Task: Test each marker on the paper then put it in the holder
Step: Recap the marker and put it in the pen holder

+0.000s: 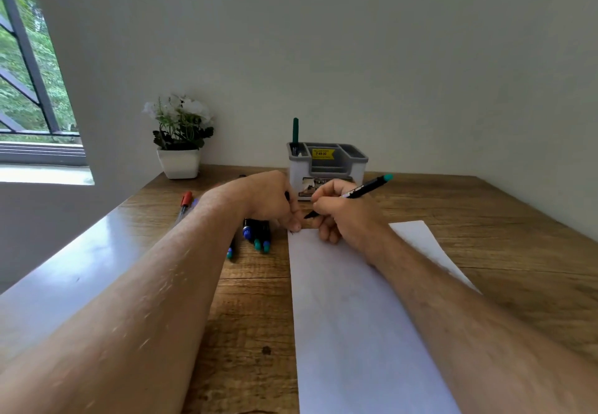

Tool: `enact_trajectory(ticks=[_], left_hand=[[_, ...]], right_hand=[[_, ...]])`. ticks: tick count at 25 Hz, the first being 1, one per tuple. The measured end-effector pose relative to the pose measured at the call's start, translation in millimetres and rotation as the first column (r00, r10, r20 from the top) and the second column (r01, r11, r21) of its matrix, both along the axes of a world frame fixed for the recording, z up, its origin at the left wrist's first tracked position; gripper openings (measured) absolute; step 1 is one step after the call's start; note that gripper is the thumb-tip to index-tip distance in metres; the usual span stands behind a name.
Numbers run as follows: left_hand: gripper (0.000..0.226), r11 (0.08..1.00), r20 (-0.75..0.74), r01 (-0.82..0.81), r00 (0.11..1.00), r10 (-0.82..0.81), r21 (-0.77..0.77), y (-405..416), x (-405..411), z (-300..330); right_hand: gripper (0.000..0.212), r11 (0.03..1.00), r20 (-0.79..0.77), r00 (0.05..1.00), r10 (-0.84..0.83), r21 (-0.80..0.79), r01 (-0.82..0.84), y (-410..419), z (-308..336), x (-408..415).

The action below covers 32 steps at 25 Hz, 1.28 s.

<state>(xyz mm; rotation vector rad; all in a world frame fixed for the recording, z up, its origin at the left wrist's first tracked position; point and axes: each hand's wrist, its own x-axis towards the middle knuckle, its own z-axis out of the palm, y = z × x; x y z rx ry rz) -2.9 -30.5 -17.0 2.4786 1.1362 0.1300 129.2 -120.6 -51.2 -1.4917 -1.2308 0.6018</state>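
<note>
The right hand [336, 213] is gripping a teal-ended marker [362, 191], tip nearing the paper's [356, 316] far corner; the left hand [271, 200] is pinching what seems its cap. Testing is starting; next, capping and the holder [326, 167].

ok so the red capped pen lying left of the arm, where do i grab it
Pinch the clear barrel of the red capped pen at mid-length, coming down from above with the left hand. It lies flat on the table, cap pointing away, with bare wood on both sides, so the fingers can straddle it.
</note>
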Motion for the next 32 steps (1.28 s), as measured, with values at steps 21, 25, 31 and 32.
enact_trajectory(ticks=[21, 25, 31, 32], left_hand=[[0.026, 0.994, -0.065, 0.013, 0.998, -0.006, 0.112, 0.9, 4.6, -0.9], [0.023, 0.994, -0.057, 0.003, 0.998, 0.003, 0.110, 0.7, 5.1, -0.9], [0.027, 0.993, -0.078, 0.000, 0.997, 0.009, 0.118, 0.4, 6.3, -1.0], [0.026, 0.993, -0.076, 0.001, 0.997, 0.008, 0.117, 0.3, 6.0, -1.0]], right_hand=[[0.030, 0.999, 0.445, 0.895, -0.042, 0.012, 0.041, 17.1, -10.9, 0.4], [0.030, 1.000, 0.396, 0.918, -0.017, 0.000, 0.018, 18.5, -10.4, 1.9], [0.029, 0.999, 0.408, 0.912, -0.047, 0.029, 0.039, 19.7, -13.0, 1.1], [0.029, 0.998, 0.412, 0.909, -0.059, 0.034, 0.049, 20.1, -13.4, 0.7]])
